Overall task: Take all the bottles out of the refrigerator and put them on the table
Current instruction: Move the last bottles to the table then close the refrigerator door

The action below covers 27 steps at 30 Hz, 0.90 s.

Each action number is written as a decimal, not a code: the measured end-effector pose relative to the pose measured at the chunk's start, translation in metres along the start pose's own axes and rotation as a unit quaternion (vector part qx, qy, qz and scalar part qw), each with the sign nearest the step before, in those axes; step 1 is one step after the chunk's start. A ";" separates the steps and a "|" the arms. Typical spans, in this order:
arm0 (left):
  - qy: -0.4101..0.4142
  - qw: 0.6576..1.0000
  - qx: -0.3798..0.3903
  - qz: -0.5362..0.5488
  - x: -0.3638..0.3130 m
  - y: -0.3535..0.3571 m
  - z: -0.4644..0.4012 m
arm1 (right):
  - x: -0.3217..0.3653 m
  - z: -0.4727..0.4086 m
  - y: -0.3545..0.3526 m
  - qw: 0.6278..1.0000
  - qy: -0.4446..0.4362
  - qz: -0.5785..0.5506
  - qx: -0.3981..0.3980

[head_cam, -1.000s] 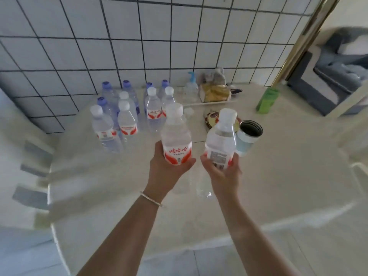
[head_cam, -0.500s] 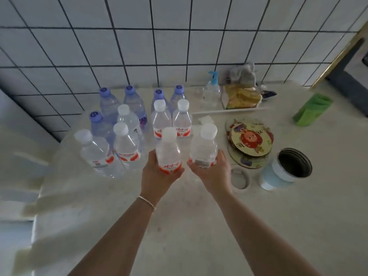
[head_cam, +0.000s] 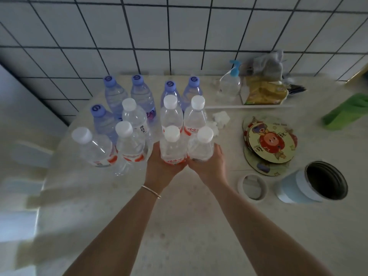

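I see a cluster of clear plastic water bottles (head_cam: 127, 124) upright on the pale desk (head_cam: 179, 236), my left hand (head_cam: 161, 168) gripping a white-capped red-label bottle (head_cam: 172, 148), my right hand (head_cam: 209, 166) gripping a second white-capped bottle (head_cam: 202, 146) touching it, a light blue open cup (head_cam: 310, 184) at far right.

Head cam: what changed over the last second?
Both hands carried their bottles forward and down to the cluster on the table. The left hand still grips the red-labelled bottle, the right hand the other bottle, now just before the white-capped pair. The standing bottles, cup and coasters stayed put.
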<state>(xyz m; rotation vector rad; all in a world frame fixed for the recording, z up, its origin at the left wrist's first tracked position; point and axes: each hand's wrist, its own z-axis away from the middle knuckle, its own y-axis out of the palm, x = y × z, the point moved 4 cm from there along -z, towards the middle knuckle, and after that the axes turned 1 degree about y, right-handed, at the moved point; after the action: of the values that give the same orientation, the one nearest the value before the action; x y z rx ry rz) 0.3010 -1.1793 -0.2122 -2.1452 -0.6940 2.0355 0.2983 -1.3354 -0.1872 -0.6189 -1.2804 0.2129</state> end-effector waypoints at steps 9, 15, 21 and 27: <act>-0.008 0.999 0.027 -0.015 0.006 -0.002 0.001 | -0.005 0.001 0.005 1.000 -0.028 0.013 -0.006; -0.034 0.997 0.052 -0.033 0.012 -0.005 0.011 | -0.012 0.003 0.003 0.995 -0.010 0.064 0.071; -0.083 0.993 0.020 -0.081 0.004 -0.027 0.054 | -0.017 0.036 -0.013 0.988 0.019 0.117 0.101; -0.002 0.981 -0.119 -0.154 -0.054 -0.078 0.113 | 0.044 0.093 -0.039 0.962 -0.245 0.052 0.113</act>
<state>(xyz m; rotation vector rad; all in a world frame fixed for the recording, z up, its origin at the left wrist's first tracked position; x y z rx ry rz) 0.1720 -1.1572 -0.1446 -1.9895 -1.2422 1.8742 0.2172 -1.3168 -0.1155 -0.4490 -1.6701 0.6208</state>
